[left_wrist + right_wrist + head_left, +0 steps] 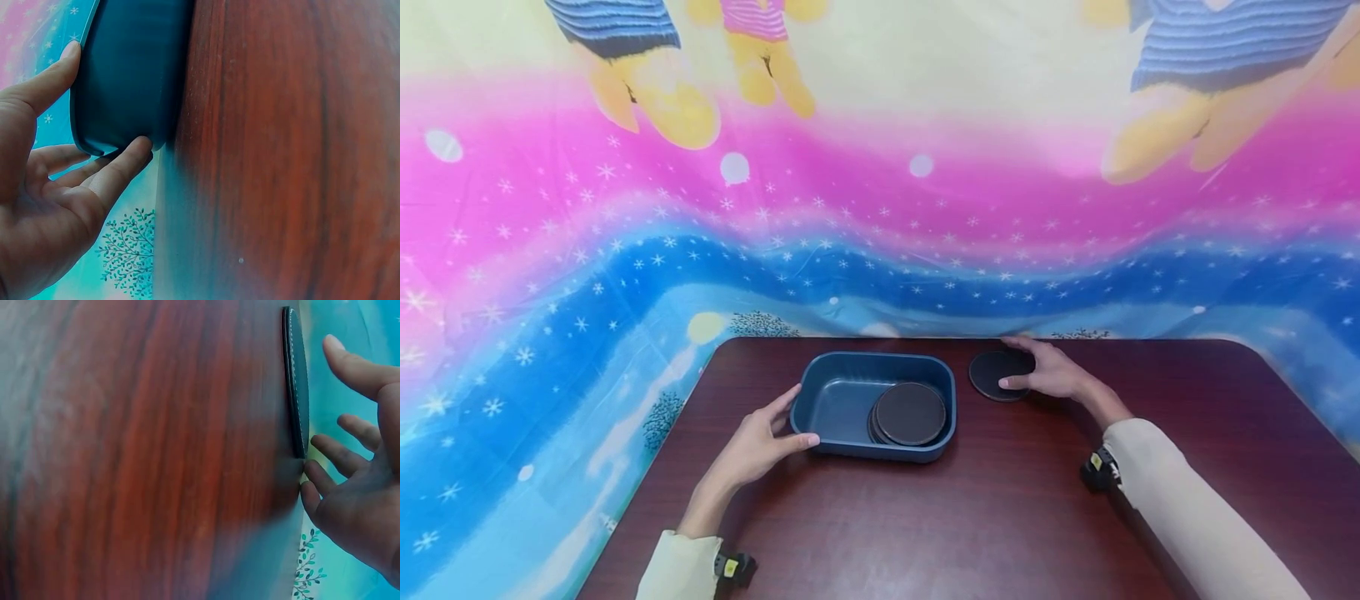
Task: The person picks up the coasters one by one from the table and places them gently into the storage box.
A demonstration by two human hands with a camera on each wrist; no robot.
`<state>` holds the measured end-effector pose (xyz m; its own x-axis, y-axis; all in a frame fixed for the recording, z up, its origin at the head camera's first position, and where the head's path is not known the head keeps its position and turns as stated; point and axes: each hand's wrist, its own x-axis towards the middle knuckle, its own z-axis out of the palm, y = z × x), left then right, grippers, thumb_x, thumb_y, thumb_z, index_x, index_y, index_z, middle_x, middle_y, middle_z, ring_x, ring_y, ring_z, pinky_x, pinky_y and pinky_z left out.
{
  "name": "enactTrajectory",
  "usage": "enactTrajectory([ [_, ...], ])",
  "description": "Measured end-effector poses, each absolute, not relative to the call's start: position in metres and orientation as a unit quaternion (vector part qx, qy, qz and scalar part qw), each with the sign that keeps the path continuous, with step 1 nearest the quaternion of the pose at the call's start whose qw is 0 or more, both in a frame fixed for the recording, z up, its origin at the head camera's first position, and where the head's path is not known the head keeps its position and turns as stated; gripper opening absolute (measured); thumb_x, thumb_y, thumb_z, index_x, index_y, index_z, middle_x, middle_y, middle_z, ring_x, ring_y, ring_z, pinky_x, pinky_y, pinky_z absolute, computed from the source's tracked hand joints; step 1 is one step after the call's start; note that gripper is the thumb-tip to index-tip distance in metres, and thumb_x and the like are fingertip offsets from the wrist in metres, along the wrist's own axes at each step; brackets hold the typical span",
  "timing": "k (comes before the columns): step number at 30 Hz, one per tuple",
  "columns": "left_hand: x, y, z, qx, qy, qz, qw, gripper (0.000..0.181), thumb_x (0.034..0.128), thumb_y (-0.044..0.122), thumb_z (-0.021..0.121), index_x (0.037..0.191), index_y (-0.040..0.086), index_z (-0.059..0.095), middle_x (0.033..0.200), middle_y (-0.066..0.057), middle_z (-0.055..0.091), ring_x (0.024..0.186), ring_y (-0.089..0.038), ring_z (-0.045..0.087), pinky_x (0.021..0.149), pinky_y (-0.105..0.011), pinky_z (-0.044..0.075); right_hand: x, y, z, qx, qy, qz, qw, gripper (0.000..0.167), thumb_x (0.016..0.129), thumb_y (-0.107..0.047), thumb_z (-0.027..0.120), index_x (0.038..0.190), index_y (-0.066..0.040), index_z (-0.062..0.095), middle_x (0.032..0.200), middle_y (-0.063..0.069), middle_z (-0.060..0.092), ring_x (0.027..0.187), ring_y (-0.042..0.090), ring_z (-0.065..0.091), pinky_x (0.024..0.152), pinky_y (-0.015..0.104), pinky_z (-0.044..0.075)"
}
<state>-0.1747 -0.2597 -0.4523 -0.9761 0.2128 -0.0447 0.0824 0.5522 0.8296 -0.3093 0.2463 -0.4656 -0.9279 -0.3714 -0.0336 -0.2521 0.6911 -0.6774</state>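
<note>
A dark blue rectangular container (880,451) stands on the table, with a stack of round dark brown coasters (912,414) in its right half. My left hand (758,442) grips the container's left end, the thumb at the near rim and the fingers round the end wall. In the left wrist view, the fingertips (139,147) press low on the container's outer wall (131,75). To the container's right lies another dark coaster (988,375), flat and stitched round its edge. Over its right side my right hand (1052,371) is spread, thumb and fingers apart. The right wrist view shows that hand beside the coaster (299,387), not gripping it.
The reddish-brown wooden table (880,525) has its far edge just behind the container and the loose coaster. A patterned cloth (880,192) hangs behind it and on both sides. A small black wrist camera (1099,469) sits at each cuff.
</note>
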Motion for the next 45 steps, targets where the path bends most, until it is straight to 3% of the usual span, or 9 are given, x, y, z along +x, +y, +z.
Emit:
enactTrajectory([
  [7, -0.175, -0.260, -0.452, 0.084, 0.880, 0.463, 0.067, 0.097, 0.0940, 0.034, 0.086, 0.170, 0.010, 0.031, 0.167, -0.025, 0.044, 0.148, -0.043, 0.053, 0.109, -0.051, 0.058, -0.310, 0.243, -0.469, -0.183, 0.924, -0.328, 0.069, 0.087, 0.086, -0.026, 0.092, 0.159, -0.003, 0.050, 0.161, 0.029, 0.048, 0.139, 0.050, 0.055, 0.114, 0.067, 0.045],
  [21, -0.174, -0.260, -0.452, 0.083, 0.878, 0.466, 0.073, 0.097, 0.0944, 0.034, 0.085, 0.171, 0.011, 0.030, 0.167, -0.025, 0.045, 0.149, -0.044, 0.052, 0.110, -0.052, 0.057, -0.308, 0.239, -0.471, -0.174, 0.912, -0.369, 0.044, 0.082, 0.079, -0.008, 0.095, 0.152, -0.001, 0.057, 0.150, 0.025, 0.056, 0.136, 0.051, 0.057, 0.114, 0.066, 0.047],
  [29, -0.175, -0.260, -0.453, 0.083, 0.878, 0.465, 0.071, 0.097, 0.0945, 0.034, 0.085, 0.171, 0.011, 0.030, 0.167, -0.025, 0.045, 0.149, -0.043, 0.052, 0.110, -0.052, 0.057, -0.307, 0.241, -0.469, -0.147, 0.917, -0.368, 0.038, 0.082, 0.081, -0.011, 0.095, 0.153, -0.004, 0.057, 0.147, 0.028, 0.061, 0.135, 0.051, 0.061, 0.111, 0.061, 0.053],
  [31, -0.175, -0.260, -0.453, 0.083, 0.879, 0.463, 0.070, 0.097, 0.0944, 0.034, 0.085, 0.171, 0.011, 0.030, 0.167, -0.025, 0.045, 0.149, -0.043, 0.051, 0.110, -0.052, 0.056, -0.305, 0.241, -0.466, -0.147, 0.918, -0.367, 0.033, 0.079, 0.082, -0.010, 0.094, 0.152, -0.005, 0.058, 0.145, 0.029, 0.062, 0.131, 0.051, 0.064, 0.106, 0.058, 0.057],
  [33, -0.175, -0.260, -0.453, 0.083, 0.880, 0.462, 0.071, 0.097, 0.0944, 0.035, 0.085, 0.171, 0.011, 0.030, 0.168, -0.025, 0.044, 0.150, -0.044, 0.051, 0.110, -0.052, 0.056, -0.302, 0.241, -0.464, -0.147, 0.920, -0.361, 0.028, 0.075, 0.083, -0.009, 0.093, 0.151, -0.005, 0.060, 0.143, 0.031, 0.063, 0.117, 0.048, 0.071, 0.094, 0.052, 0.063],
  [36, -0.176, -0.260, -0.454, 0.084, 0.880, 0.461, 0.071, 0.097, 0.0945, 0.035, 0.085, 0.171, 0.012, 0.030, 0.168, -0.024, 0.044, 0.149, -0.043, 0.051, 0.110, -0.053, 0.056, -0.297, 0.242, -0.459, -0.148, 0.921, -0.360, 0.030, 0.070, 0.086, -0.006, 0.090, 0.150, -0.005, 0.060, 0.142, 0.035, 0.062, 0.091, 0.035, 0.077, 0.073, 0.041, 0.066],
  [38, -0.176, -0.260, -0.454, 0.086, 0.880, 0.461, 0.070, 0.097, 0.0945, 0.035, 0.085, 0.171, 0.012, 0.030, 0.167, -0.024, 0.045, 0.149, -0.043, 0.052, 0.110, -0.053, 0.056, -0.293, 0.244, -0.456, -0.144, 0.917, -0.370, 0.035, 0.068, 0.087, -0.005, 0.088, 0.149, -0.005, 0.060, 0.141, 0.036, 0.061, 0.082, 0.027, 0.076, 0.064, 0.036, 0.065],
  [45, -0.174, -0.260, -0.452, 0.084, 0.879, 0.464, 0.072, 0.097, 0.0944, 0.035, 0.085, 0.171, 0.012, 0.030, 0.167, -0.024, 0.045, 0.149, -0.044, 0.051, 0.110, -0.053, 0.057, -0.277, 0.250, -0.447, -0.142, 0.900, -0.411, 0.039, 0.056, 0.094, 0.001, 0.079, 0.147, -0.004, 0.061, 0.139, 0.038, 0.063, 0.101, 0.036, 0.080, 0.064, 0.035, 0.066],
])
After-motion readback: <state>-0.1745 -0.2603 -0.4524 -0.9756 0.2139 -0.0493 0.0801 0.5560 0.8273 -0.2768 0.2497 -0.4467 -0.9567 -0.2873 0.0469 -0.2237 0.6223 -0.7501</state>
